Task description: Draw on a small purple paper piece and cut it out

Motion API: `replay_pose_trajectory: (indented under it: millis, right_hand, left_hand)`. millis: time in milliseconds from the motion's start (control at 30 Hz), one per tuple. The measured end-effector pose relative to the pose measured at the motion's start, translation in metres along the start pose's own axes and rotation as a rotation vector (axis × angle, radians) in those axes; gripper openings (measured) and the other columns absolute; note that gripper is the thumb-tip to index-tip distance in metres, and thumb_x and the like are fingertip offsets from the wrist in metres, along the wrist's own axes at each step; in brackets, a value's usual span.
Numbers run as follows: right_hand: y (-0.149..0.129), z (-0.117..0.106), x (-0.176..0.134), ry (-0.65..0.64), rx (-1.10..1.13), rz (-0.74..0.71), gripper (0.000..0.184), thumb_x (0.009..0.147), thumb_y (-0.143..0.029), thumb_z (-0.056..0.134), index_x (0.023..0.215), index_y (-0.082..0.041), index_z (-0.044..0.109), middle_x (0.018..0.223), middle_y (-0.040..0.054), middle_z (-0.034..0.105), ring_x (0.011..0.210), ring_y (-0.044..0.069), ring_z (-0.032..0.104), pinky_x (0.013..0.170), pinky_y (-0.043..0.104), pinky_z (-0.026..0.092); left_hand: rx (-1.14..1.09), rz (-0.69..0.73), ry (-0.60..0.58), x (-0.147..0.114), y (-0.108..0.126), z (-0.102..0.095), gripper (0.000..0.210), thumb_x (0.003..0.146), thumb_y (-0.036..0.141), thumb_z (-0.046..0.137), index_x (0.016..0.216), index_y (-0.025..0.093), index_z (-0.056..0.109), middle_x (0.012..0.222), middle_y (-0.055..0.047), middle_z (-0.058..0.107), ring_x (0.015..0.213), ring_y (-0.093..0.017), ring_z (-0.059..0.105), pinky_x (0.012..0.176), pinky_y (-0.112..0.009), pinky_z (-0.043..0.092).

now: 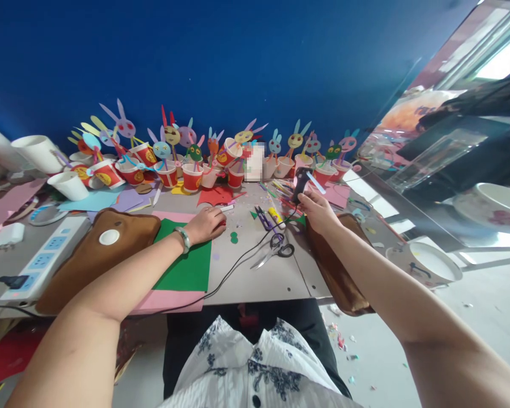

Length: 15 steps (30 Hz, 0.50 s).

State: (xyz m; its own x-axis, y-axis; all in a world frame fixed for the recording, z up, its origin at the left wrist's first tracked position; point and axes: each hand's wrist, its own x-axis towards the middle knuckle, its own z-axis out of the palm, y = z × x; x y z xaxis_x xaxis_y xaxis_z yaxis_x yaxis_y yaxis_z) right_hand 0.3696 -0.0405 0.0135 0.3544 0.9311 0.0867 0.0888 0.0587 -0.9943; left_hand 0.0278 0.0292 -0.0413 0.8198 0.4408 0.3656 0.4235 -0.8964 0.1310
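Note:
My right hand (317,211) is wrapped round the grip of a black hot glue gun (301,184), held up over the right part of the table. A pale glue stick (317,182) juts from it, and its black cord (233,266) runs left across the table. My left hand (205,225) rests low over the upper right of a green paper sheet (187,266), its fingers bent and close together. A small red bit shows at the fingertips, too little visible to name. Just beyond lie a white marker-like stick (227,208) and red paper (215,196).
Paper cups with rabbit faces (192,177) line the back wall. Scissors (276,249), a yellow glue tube (276,217) and green scraps (234,238) lie centrally. Brown cushions (97,249) flank my arms; a power strip (46,258) lies left. Bowls (495,207) stand right.

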Motion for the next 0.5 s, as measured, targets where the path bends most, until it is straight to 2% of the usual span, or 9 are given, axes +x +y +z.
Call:
replay_pose_trajectory:
  millis: [167, 300, 433, 500]
  right_hand:
    - [-0.004, 0.000, 0.004, -0.061, 0.136, 0.019, 0.028, 0.076, -0.041, 0.069, 0.094, -0.023, 0.059, 0.094, 0.0023, 0.069, 0.086, 0.016, 0.064, 0.085, 0.034, 0.053]
    - [-0.018, -0.005, -0.003, -0.098, 0.201, 0.019, 0.025, 0.080, -0.040, 0.060, 0.099, -0.023, 0.061, 0.102, 0.0036, 0.070, 0.090, 0.017, 0.063, 0.087, 0.034, 0.053]
    - [-0.036, -0.016, -0.023, -0.067, 0.118, 0.036, 0.023, 0.076, -0.038, 0.059, 0.093, -0.023, 0.064, 0.096, 0.0048, 0.070, 0.084, 0.019, 0.062, 0.079, 0.034, 0.053]
    - [-0.041, -0.024, -0.035, -0.011, 0.070, 0.042, 0.020, 0.072, -0.037, 0.062, 0.084, -0.021, 0.065, 0.086, 0.0048, 0.068, 0.075, 0.018, 0.061, 0.073, 0.032, 0.053]
  left_hand:
    - [-0.006, -0.004, -0.017, 0.000, -0.001, 0.000, 0.022, 0.096, 0.032, 0.050, 0.098, 0.015, 0.064, 0.098, -0.012, 0.065, 0.093, -0.025, 0.058, 0.086, -0.040, 0.043]
    - [-0.012, -0.015, -0.033, 0.000, -0.001, 0.000, 0.021, 0.095, 0.031, 0.050, 0.096, 0.015, 0.064, 0.099, -0.012, 0.066, 0.095, -0.025, 0.057, 0.086, -0.039, 0.043]
    - [-0.039, -0.012, -0.023, 0.000, 0.001, -0.002, 0.016, 0.094, 0.028, 0.051, 0.094, 0.016, 0.062, 0.098, -0.012, 0.066, 0.095, -0.024, 0.057, 0.089, -0.039, 0.043]
    - [-0.049, -0.012, -0.017, 0.000, 0.002, -0.004, 0.016, 0.094, 0.027, 0.051, 0.094, 0.017, 0.062, 0.099, -0.011, 0.066, 0.095, -0.023, 0.058, 0.089, -0.040, 0.042]
